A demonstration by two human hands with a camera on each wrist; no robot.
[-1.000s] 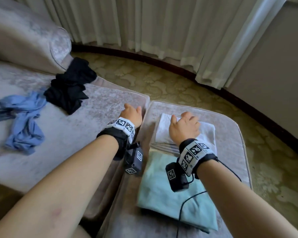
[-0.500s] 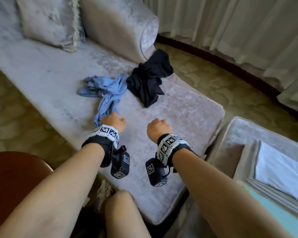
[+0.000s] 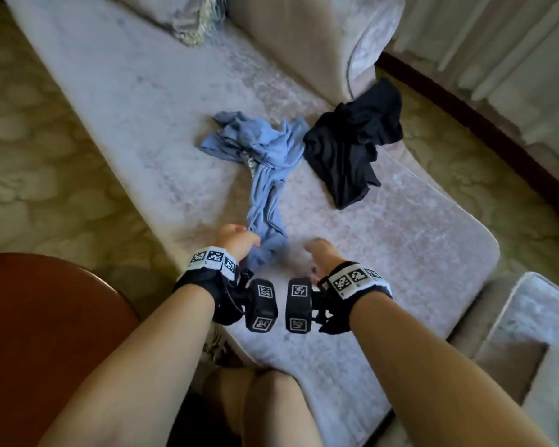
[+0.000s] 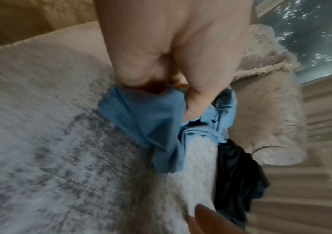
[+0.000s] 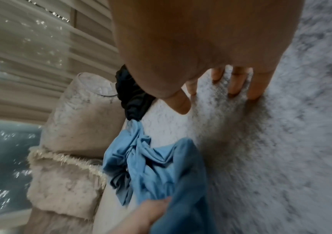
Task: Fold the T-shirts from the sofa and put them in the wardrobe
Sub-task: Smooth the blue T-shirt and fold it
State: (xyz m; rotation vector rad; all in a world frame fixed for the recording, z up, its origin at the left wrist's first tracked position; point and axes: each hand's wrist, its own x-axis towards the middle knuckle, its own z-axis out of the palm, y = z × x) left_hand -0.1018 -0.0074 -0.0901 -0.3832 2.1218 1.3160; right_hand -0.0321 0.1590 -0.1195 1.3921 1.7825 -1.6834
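Note:
A crumpled blue T-shirt (image 3: 265,162) lies stretched along the grey sofa seat (image 3: 142,101), with a crumpled black T-shirt (image 3: 349,146) just right of it. My left hand (image 3: 239,241) grips the near end of the blue T-shirt (image 4: 151,123), fingers curled into the cloth. My right hand (image 3: 317,253) hovers just right of that end, fingers loosely spread over the seat (image 5: 281,142) and holding nothing. The blue T-shirt (image 5: 161,166) and black T-shirt (image 5: 133,95) also show in the right wrist view.
A fringed cushion (image 3: 191,21) and the sofa arm (image 3: 320,43) stand at the back. A footstool (image 3: 536,317) is at the right edge, a round wooden table (image 3: 39,333) at lower left. Curtains (image 3: 497,43) hang behind, above patterned carpet (image 3: 29,140).
The view swung left from the footstool with its folded stack to the sofa. Both hands moved to the blue T-shirt, and my left hand took hold of its near end.

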